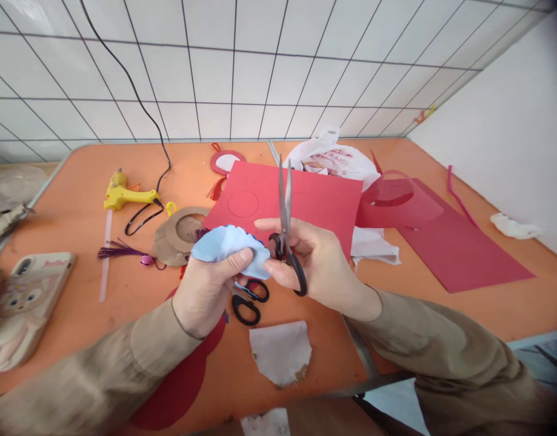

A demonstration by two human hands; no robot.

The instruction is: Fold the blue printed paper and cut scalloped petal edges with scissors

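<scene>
A light blue scalloped piece (pixel 226 244) is pinched in my left hand (pixel 210 284), thumb on top. In my right hand (pixel 321 263) are black-handled scissors (pixel 285 224), blades pointing up and slightly parted; my right thumb is close to the blue piece's right edge. Another pair of black-handled scissors (pixel 247 310) lies on the table below my left hand, its blades hidden. Behind the hands is a red sheet (pixel 323 200) with a drawn circle. A ragged white piece (pixel 282 351) rests near the table's front edge.
On the orange table (pixel 487 290) lie a yellow glue gun (pixel 126 192) with a black cord, cardboard rings (pixel 176 239), a purple tassel (pixel 119 249) and a phone (pixel 28 309) at left. A plastic bag (pixel 337 158) and a dark red sheet (pixel 469 242) are to the right.
</scene>
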